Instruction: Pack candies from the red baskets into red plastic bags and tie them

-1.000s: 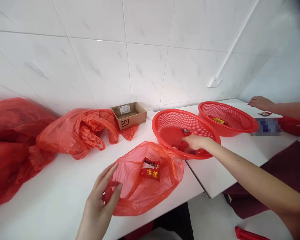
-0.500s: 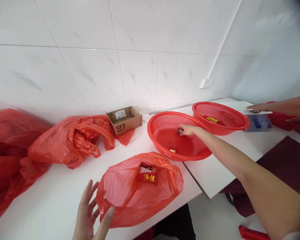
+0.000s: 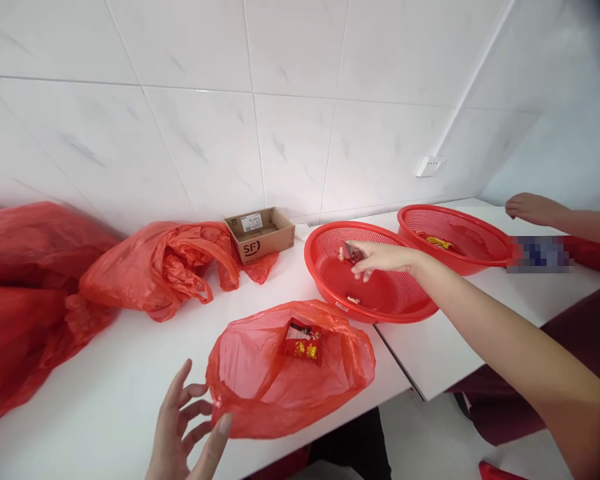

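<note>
My right hand (image 3: pixel 375 259) is over the near red plastic basket (image 3: pixel 325 283), its fingers closed on a small dark red packet (image 3: pixel 349 252). A small pale piece (image 3: pixel 353 300) lies on the basket's floor. At the left end of an open red plastic bag (image 3: pixel 265 417), my left hand (image 3: pixel 190 423) holds nothing, its fingers spread and curved. Whether its fingertips touch the bag's edge, I cannot tell. Inside the bag lies a red snack packet (image 3: pixel 303 340) with yellow lettering.
A second red basket (image 3: pixel 460 257) with a few packets stands at the back right. Beside it is a co-worker's hand (image 3: pixel 537 208). A cardboard box (image 3: pixel 267 247) stands by the wall, next to crumpled red bags (image 3: pixel 135 270). A gap (image 3: pixel 397 363) divides the white tabletops.
My right hand has lifted from the basket's floor with the small packet. The co-worker's hand has risen. My left hand keeps its open shape by the bag. The view has shifted slightly left.
</note>
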Demonstrator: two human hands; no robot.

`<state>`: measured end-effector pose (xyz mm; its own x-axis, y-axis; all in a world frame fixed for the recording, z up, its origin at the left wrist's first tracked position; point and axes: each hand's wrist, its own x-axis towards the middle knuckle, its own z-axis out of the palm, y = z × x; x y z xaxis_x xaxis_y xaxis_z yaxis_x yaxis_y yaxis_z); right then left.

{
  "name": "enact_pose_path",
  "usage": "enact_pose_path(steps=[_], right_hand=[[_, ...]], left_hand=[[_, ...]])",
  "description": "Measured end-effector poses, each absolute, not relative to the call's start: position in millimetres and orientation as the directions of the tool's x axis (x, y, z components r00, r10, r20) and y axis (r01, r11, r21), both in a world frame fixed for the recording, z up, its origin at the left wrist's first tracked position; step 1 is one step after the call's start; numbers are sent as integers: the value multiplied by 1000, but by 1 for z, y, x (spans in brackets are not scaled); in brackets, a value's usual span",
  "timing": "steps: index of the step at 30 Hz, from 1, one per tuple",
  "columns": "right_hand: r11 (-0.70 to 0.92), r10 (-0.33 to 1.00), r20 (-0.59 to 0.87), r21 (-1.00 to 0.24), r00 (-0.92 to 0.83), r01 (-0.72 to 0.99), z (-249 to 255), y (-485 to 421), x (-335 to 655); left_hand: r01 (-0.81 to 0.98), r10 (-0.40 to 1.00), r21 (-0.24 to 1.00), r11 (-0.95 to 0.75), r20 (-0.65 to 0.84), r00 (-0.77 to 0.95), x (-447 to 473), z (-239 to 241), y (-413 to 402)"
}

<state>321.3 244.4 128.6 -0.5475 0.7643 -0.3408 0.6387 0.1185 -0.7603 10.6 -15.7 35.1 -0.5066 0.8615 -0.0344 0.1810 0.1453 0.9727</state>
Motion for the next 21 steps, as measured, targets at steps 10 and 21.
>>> enact_pose_path(steps=[10, 21], right_hand=[[556, 677, -82, -593, -731, 582, 124, 147, 226], [232, 843, -460, -154, -278, 960, 82, 215, 317]], left_hand=[[-158, 873, 983, 91, -155, -463, 24, 50, 8], [-36, 832, 995, 90, -94, -546, 13, 39, -3]])
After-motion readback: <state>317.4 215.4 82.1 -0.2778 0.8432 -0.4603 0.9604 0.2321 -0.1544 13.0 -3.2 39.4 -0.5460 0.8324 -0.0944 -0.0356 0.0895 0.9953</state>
